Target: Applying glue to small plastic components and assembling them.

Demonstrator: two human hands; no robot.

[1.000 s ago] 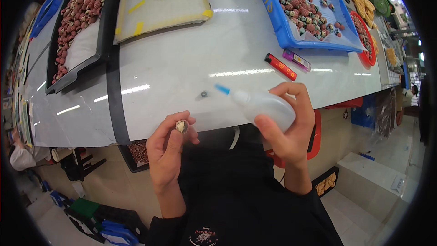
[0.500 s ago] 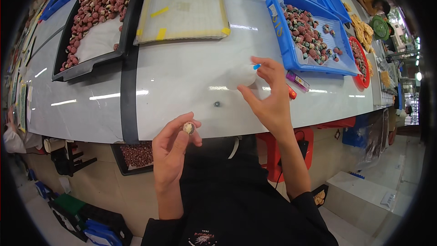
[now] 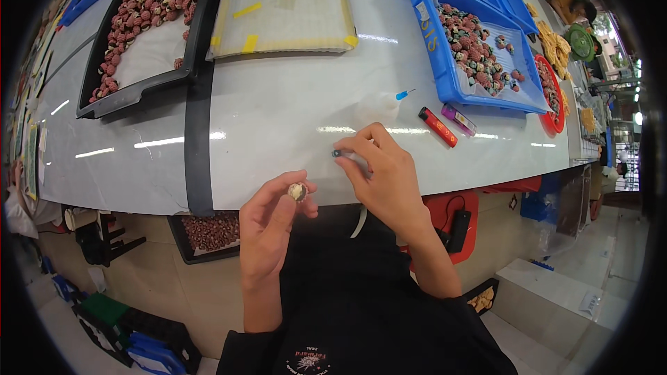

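My left hand (image 3: 266,232) is closed on a small round reddish piece (image 3: 297,192) with a cream-coloured face turned up, held between thumb and fingers over the table's near edge. To its right, my right hand (image 3: 389,179) pinches a tiny dark grey-green bead-like piece (image 3: 337,153) at the white tabletop. Beyond that hand is a white squeeze bottle (image 3: 375,108) with a blue needle tip, hard to see against the white surface. A red lighter (image 3: 438,127) and a purple lighter (image 3: 459,119) lie right of the bottle.
A black tray (image 3: 139,102) of red knobbly pieces is at the far left. Beside it lies a yellow-taped board (image 3: 285,24) bearing small dark green pieces. A blue tray (image 3: 479,99) of red-and-green pieces and a red round basket (image 3: 549,101) stand at right.
My right hand has left the white bottle and come nearer and left, taking hold of the small dark piece on the table. My left hand still holds the round piece, shifted slightly right.
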